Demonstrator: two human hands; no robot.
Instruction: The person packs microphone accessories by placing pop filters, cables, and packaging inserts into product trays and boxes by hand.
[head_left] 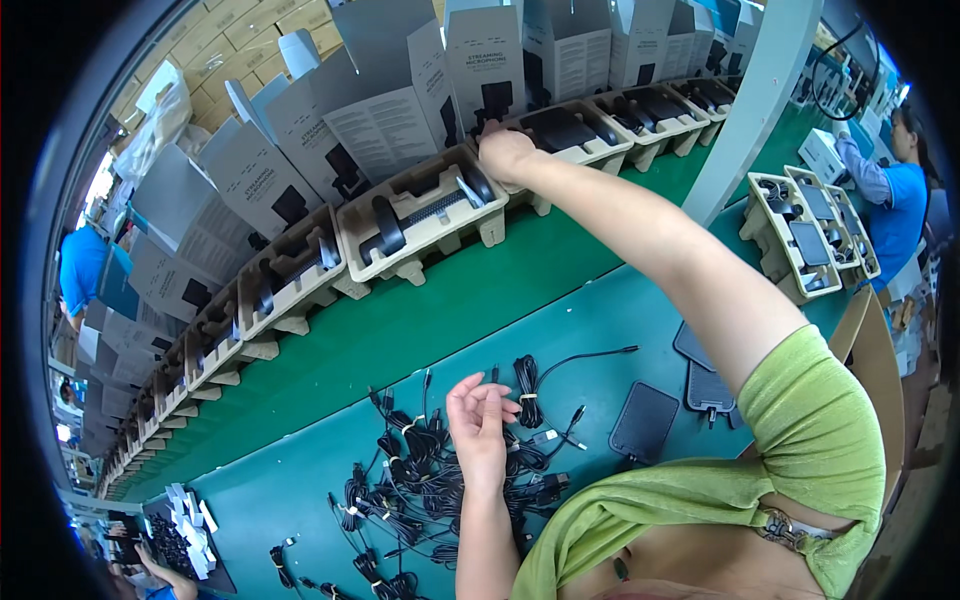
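My right hand (505,157) reaches far across to the row of moulded trays, at the corner between a tray with a black arm-like part (388,224) and the tray (580,151) to its right. Its fingertips point down among the tray parts, and what they touch is hidden. Over the near bench, my left hand (478,420) hovers with fingers loosely bent and apart, nothing visible in it. Just right of it lies a tied black cable (527,390). Below and around it spreads a pile of bundled black cables (420,480).
Grey printed boxes (255,175) stand open behind the trays on a green belt (420,300). Black flat pads (644,422) lie right of the cables. A grey post (750,110) rises at right. Stacked trays (790,240) and a co-worker in blue (900,215) are beyond.
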